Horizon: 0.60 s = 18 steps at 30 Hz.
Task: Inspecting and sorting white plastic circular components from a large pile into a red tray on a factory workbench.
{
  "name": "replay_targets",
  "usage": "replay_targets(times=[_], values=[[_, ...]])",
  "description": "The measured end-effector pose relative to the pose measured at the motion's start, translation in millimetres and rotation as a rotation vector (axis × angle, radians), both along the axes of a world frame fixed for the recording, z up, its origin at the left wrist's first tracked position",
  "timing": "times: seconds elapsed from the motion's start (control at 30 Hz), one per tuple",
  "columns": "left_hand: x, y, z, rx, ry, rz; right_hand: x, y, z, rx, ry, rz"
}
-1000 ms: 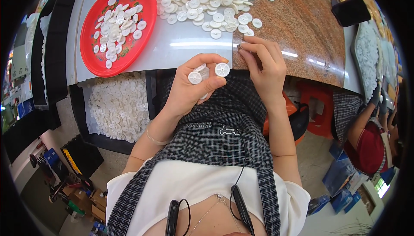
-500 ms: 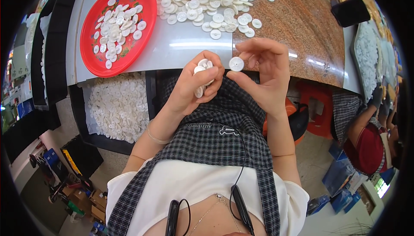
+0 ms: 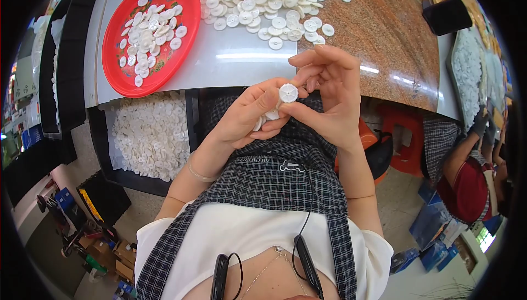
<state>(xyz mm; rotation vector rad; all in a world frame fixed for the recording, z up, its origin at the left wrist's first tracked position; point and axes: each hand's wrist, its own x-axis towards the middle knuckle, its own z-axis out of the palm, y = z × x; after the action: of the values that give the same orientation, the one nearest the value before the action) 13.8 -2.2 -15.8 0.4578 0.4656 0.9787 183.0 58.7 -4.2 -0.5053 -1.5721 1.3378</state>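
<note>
My left hand (image 3: pixel 247 112) is curled around several small white plastic gears, partly hidden by its fingers. Between the thumb and fingers of my right hand (image 3: pixel 332 100) is one white toothed gear (image 3: pixel 288 92), its face turned up toward me. The two hands meet at that gear, just in front of the table edge. A loose heap of white gears (image 3: pixel 247 5) covers the table beyond my hands. To the left, a red oval tray (image 3: pixel 112 53) holds a smaller pile of the same gears.
Below the table edge at left, a black bin (image 3: pixel 192 119) is filled with white parts. A dark phone-like slab (image 3: pixel 447 16) stands at the far right. A red stool (image 3: pixel 403 132) is under the table, and another person (image 3: pixel 466 185) works at the right.
My right hand has moved left and slightly down with the gear, bringing it against my left hand. The left hand's fingers have loosened and shifted around its gears.
</note>
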Motion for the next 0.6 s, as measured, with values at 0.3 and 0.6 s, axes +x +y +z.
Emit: replay_targets(times=[0.3,0.6], values=[[-2,-1,-2,-0.007,-0.081,-0.033,0,-1,2,0.035,-0.010,0.012],[-18,-6,3,-0.028,-0.014,-0.018,6,0,4,-0.066,-0.005,-0.025]])
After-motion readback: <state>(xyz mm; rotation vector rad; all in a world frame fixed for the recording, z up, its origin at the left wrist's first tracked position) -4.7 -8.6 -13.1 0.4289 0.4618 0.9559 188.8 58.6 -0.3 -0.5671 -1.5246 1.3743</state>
